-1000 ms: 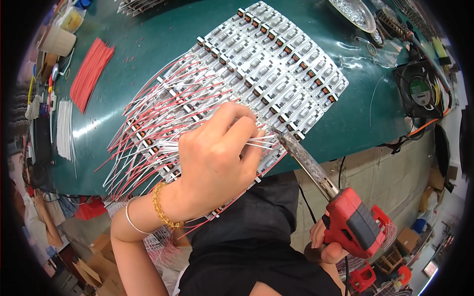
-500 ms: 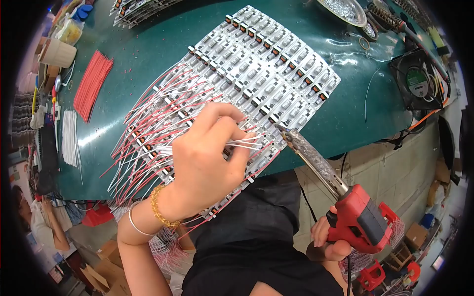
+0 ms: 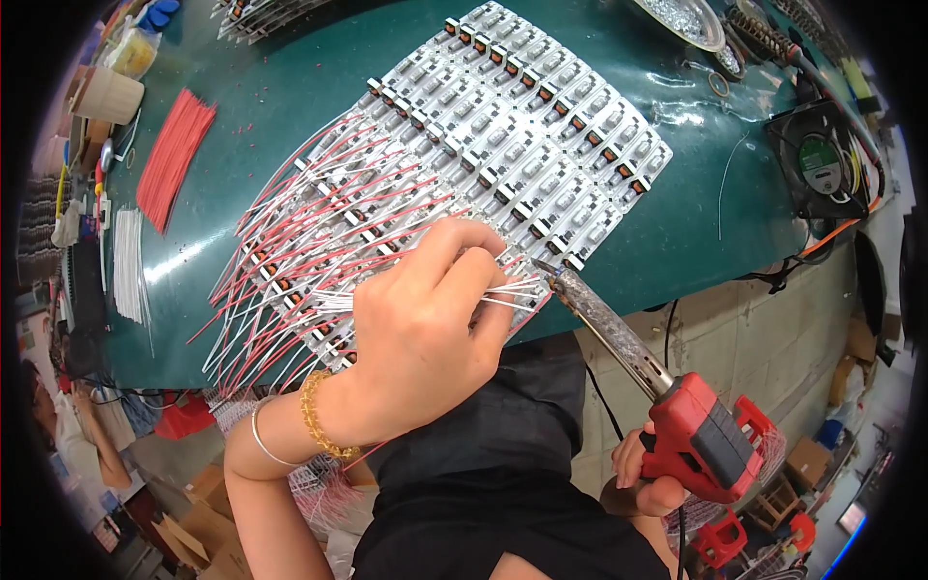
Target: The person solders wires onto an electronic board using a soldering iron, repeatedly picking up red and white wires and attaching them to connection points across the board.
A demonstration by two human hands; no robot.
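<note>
Left hand point(image 3: 422, 324) on white wires point(image 3: 514, 288); right hand point(image 3: 640, 476) on soldering iron point(image 3: 704, 440)

Left nearly closed, pinching the strands above circuit boards point(image 3: 543, 130), spread from 9 to 2 o'clock on the surface point(image 3: 698, 253); right curled about the red handle near 5 o'clock; tip close to wire ends, contact unclear.

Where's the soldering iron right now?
In the head view, the soldering iron is right of centre, its handle in the right hand and its tip near the circuit boards, beside white wires in the left hand.
</note>
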